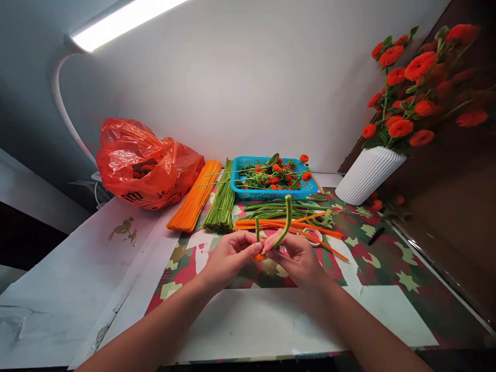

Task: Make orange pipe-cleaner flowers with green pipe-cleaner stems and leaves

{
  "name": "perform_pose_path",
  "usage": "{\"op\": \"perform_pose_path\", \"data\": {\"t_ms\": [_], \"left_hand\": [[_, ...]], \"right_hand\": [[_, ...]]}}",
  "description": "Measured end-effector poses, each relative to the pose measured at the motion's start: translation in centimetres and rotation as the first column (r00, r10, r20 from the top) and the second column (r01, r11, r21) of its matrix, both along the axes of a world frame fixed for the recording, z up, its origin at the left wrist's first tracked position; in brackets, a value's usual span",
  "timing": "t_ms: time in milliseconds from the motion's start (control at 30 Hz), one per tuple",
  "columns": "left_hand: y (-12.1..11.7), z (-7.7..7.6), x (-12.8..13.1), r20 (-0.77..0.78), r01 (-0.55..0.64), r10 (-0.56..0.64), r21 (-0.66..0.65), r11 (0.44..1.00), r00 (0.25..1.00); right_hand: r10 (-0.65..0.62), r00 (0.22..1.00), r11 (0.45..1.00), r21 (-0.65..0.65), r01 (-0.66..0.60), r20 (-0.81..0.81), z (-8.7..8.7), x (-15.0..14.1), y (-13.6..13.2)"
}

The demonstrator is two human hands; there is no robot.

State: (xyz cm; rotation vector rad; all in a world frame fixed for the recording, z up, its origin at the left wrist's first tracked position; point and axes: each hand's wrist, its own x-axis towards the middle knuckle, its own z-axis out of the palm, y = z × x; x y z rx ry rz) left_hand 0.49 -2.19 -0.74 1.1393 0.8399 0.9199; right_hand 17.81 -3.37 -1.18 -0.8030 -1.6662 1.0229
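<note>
My left hand [235, 257] and my right hand [297, 257] meet above the front of the table, fingertips pinched close together. Between them is a small orange pipe-cleaner flower [260, 256], partly hidden by the fingers. A green pipe cleaner [288, 214] rises curved out of my right hand's grip, and a shorter green end [257, 230] stands up by my left fingers. Whether both green ends belong to one piece is hidden. Just beyond the hands lie loose orange pipe cleaners [325, 231] and loose green pipe cleaners [271, 209].
A blue basket [271, 194] of finished orange flowers stands at the back. Left of it lie a green bundle [220, 206], an orange bundle [196, 201] and a red plastic bag [151, 165]. A white vase [368, 173] of flowers stands right; a lamp [124, 23] hangs overhead.
</note>
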Motion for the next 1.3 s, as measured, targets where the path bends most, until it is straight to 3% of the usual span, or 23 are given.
{"op": "perform_pose_path", "data": {"t_ms": [133,233,367,600,733,833,967,1100,1200,1300], "left_hand": [[-0.1,0.1,0.3,-0.018,-0.036,0.036,-0.025,0.999,0.999],[-0.1,0.3,0.4,-0.038,-0.065,0.064,-0.035,0.997,0.997],[-0.2,0.3,0.4,-0.035,-0.119,0.118,-0.041,0.992,0.992],[-0.3,0.1,0.0,-0.123,-0.165,0.169,0.044,0.985,0.978],[-0.3,0.2,-0.2,-0.044,-0.045,0.051,0.130,0.991,0.998],[-0.2,0.0,-0.1,-0.043,-0.016,0.020,0.107,0.994,0.999],[-0.2,-0.5,0.1,-0.045,-0.098,0.097,-0.001,0.995,0.994],[-0.3,-0.7,0.2,-0.006,-0.199,0.199,-0.016,0.980,0.980],[-0.4,-0.6,0.2,-0.031,-0.202,0.202,0.006,0.979,0.979],[-0.6,-0.4,0.4,-0.024,-0.233,0.238,0.124,0.964,0.971]], "right_hand": [[-0.195,0.979,0.981,-0.021,0.194,-0.067,-0.4,-0.6,-0.4],[-0.323,0.944,0.940,0.095,0.328,-0.062,-0.6,-1.0,-0.7],[-0.309,0.951,0.900,0.329,0.286,0.019,-0.3,-1.1,-0.8],[-0.355,0.928,0.848,0.457,0.269,0.112,0.1,-1.0,-0.7],[-0.406,0.908,0.816,0.488,0.310,0.101,0.2,-0.7,-0.7],[-0.418,0.899,0.810,0.503,0.303,0.130,0.2,-0.5,-0.7],[-0.413,0.895,0.800,0.535,0.270,0.166,0.1,-0.5,-0.7],[-0.410,0.900,0.805,0.523,0.279,0.151,0.0,-0.9,-0.9],[-0.414,0.900,0.809,0.508,0.295,0.136,-0.3,-1.1,-1.1],[-0.427,0.896,0.842,0.413,0.347,0.118,-0.6,-1.4,-1.2]]}}
